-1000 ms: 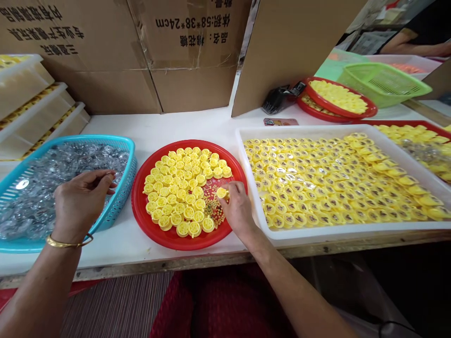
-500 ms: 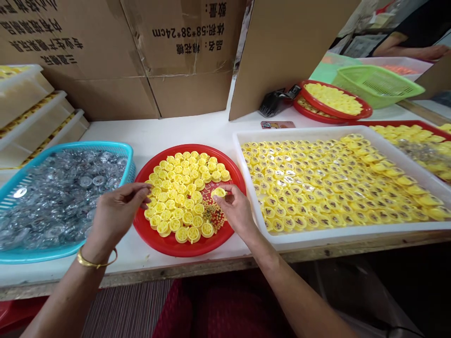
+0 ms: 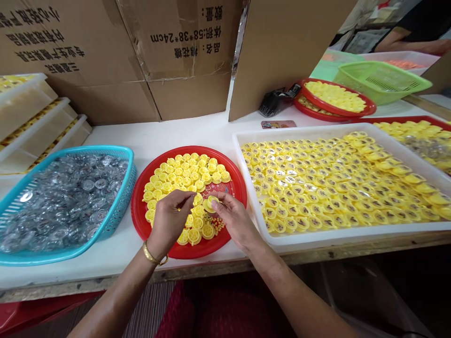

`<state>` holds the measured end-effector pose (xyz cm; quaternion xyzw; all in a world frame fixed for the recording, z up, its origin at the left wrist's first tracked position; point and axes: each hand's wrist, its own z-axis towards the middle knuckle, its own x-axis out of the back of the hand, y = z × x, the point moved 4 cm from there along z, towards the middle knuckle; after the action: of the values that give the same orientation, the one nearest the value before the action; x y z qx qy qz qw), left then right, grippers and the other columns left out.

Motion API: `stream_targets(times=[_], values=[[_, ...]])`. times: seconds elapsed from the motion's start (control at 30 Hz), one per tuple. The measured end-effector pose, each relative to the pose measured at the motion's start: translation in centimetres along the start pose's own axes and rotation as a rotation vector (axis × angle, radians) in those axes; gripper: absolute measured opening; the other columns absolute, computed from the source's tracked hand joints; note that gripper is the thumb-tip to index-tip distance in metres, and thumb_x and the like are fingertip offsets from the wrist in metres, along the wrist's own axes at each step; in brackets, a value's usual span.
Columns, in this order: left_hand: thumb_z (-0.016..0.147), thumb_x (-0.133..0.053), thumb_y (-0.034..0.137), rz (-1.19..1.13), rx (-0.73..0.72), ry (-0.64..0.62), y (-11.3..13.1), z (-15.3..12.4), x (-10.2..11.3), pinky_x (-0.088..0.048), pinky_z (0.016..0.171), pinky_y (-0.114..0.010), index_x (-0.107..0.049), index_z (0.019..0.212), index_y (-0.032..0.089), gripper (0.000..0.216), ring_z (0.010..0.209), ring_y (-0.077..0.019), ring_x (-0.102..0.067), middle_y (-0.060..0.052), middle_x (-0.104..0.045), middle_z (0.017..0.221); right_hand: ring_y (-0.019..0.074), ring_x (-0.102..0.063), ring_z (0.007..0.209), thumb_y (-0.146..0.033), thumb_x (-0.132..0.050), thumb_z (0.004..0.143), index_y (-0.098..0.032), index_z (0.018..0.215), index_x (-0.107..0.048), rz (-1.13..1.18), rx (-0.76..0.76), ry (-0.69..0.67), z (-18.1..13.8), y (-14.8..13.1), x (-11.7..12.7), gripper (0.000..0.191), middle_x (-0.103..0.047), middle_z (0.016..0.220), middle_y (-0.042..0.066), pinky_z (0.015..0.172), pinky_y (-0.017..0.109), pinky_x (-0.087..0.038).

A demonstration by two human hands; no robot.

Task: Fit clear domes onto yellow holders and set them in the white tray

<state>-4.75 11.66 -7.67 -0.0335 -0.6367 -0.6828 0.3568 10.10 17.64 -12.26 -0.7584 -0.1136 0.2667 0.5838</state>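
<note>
White tabletop (image 3: 193,131), 1 yellow cup (image 3: 208,205) clamped between right hand's (image 3: 237,219) fingers, left hand's (image 3: 171,215) together nearby.

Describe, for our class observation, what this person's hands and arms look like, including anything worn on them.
The left hand and right hand are ungloved. A shiny, gold-coloured bangle rings the left wrist; none shows on the right. No sleeves cover the visible forearms.

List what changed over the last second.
Left hand moved right, from over the blue basket to over the red round tray, close to the yellow cup. Can't tell if that hand holds anything. Right hand still holds the cup; white tray unmoved.
</note>
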Motion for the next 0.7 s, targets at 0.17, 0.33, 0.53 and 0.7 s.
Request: stream_targets(times=[0.17,0.33,0.53,0.7], values=[[0.086,-0.055,0.019,0.102,-0.227,0.037,1.6,-0.9,-1.9,-0.054,0.073,-0.031,-0.072,0.094,0.020,0.018,0.079,-0.0174,-0.066,-0.007,-0.071,0.087,0.0157,-0.065,0.080,-0.040,-0.065,0.080,-0.021,0.104,-0.063,-0.142,0.033,0.021,-0.3,-0.6,-0.3,0.030,-0.069,0.089,0.002,0.075,0.030,-0.055],[0.089,-0.054,0.024,0.034,-0.215,-0.029,1.6,-2.5,-2.8,-0.053,0.083,-0.033,-0.066,0.113,0.022,0.027,0.098,-0.0186,-0.064,-0.009,-0.069,0.107,0.0155,-0.063,0.094,-0.033,-0.067,0.078,-0.022,0.106,-0.059,-0.131,0.133,0.057,-0.3,-1.2,0.3,0.031,-0.066,0.106,0.004,0.083,0.030,-0.054],[0.082,-0.065,0.030,-0.208,-0.036,-0.063,0.7,-2.3,-2.0,-0.053,0.080,-0.032,-0.070,0.102,0.024,0.021,0.091,-0.0178,-0.064,-0.005,-0.070,0.102,0.0138,-0.064,0.081,-0.034,-0.072,0.074,-0.024,0.102,-0.064,0.019,0.028,-0.057,-1.0,-1.6,0.0,0.031,-0.066,0.100,0.002,0.067,0.028,-0.059],[0.074,-0.073,0.032,-0.419,0.137,-0.129,0.1,-2.0,-2.1,-0.052,0.068,-0.028,-0.067,0.088,0.021,0.019,0.078,-0.0157,-0.063,-0.005,-0.069,0.094,0.0132,-0.064,0.074,-0.032,-0.074,0.072,-0.025,0.103,-0.066,0.090,-0.032,-0.115,-1.3,-1.7,0.0,0.033,-0.066,0.093,0.000,0.061,0.029,-0.062]])
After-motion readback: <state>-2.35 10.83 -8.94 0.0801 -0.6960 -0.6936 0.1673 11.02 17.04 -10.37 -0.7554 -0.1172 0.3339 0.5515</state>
